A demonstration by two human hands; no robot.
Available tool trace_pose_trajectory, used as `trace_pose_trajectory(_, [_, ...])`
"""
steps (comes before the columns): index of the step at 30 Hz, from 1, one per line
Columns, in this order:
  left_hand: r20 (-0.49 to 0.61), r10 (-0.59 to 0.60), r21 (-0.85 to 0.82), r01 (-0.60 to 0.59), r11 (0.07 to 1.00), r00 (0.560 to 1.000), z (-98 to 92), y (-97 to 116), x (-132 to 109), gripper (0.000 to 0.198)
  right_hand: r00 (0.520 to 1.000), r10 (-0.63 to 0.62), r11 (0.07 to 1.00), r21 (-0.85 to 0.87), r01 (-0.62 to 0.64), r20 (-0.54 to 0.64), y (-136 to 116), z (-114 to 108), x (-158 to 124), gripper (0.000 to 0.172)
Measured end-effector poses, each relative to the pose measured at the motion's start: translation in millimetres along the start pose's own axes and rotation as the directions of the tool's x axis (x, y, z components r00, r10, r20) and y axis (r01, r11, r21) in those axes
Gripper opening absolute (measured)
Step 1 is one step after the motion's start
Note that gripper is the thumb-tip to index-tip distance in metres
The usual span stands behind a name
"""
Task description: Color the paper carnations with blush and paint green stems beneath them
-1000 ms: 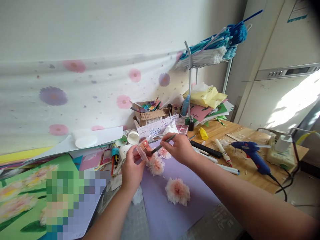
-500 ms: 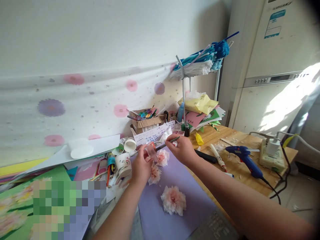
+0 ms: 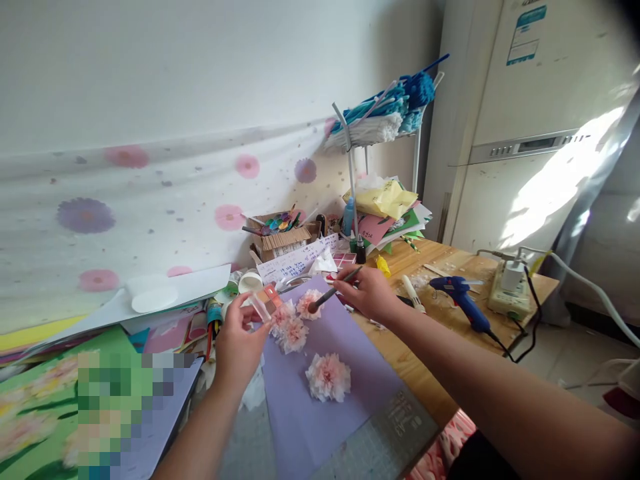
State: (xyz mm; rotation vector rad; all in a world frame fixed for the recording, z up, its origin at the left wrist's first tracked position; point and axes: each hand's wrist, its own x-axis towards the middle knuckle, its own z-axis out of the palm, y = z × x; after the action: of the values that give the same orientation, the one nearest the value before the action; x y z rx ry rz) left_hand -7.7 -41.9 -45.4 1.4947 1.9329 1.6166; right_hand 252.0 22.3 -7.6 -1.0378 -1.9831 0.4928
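Note:
My left hand (image 3: 243, 337) holds a small makeup palette (image 3: 270, 301) with its clear lid raised, showing pink and brown pans. In my right hand (image 3: 367, 290) is a dark-handled makeup brush (image 3: 333, 292), gripped near the end of its handle. The brush's brown bristles touch or hover just over the farthest paper flower (image 3: 305, 308). Two more pink-centred white flowers sit close to it, one being a paper flower (image 3: 291, 335) beside the palette. A separate large paper flower (image 3: 329, 378) lies nearer to me. All rest on a purple sheet (image 3: 300, 427).
A blue glue gun (image 3: 463, 300) and a power strip (image 3: 509, 293) with cables lie on the wooden table at right. Behind stands a cardboard box (image 3: 283, 243) of craft supplies. A wire rack (image 3: 350, 160) holds blue and white pipe cleaners. A grey cutting mat (image 3: 400, 433) lies underneath.
My hands have moved apart. The brush has left the palette and come down to the far flower, while my left hand has shifted left with the palette. The view has shifted too.

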Motion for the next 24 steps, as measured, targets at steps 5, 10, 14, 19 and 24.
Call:
trace_pose_trajectory(5, [0.066,-0.173,-0.265,0.184,0.947,0.983,-24.8,-11.9,-45.6,0.071,0.984,-0.094,0.995,0.029,0.09,0.153,-1.9,0.2,-16.2,0.006])
trace_pose_trajectory(10, [0.19,-0.262,-0.42,0.32,0.849,0.946,-32.6,-7.3,-66.4,0.071,0.994,-0.009,0.999,-0.051,0.015,0.105,1.4,-16.2,-22.5,0.013])
trace_pose_trajectory(14, [0.216,-0.245,-0.48,0.321,0.816,0.945,-30.8,1.2,-64.8,0.069,0.997,0.067,0.997,-0.048,-0.065,0.04,1.4,-35.6,-30.5,0.017])
trace_pose_trajectory(19, [0.229,-0.224,-0.494,0.311,0.812,0.947,-28.4,-1.4,-65.8,0.071,0.996,0.062,0.996,-0.067,-0.058,0.071,-2.7,-43.7,-49.8,0.018])
trace_pose_trajectory(24, [0.269,-0.239,-0.472,0.344,0.812,0.933,-26.5,-3.0,-68.9,0.073,0.985,0.079,0.993,-0.102,-0.064,0.152,2.0,-63.0,-65.4,0.01])
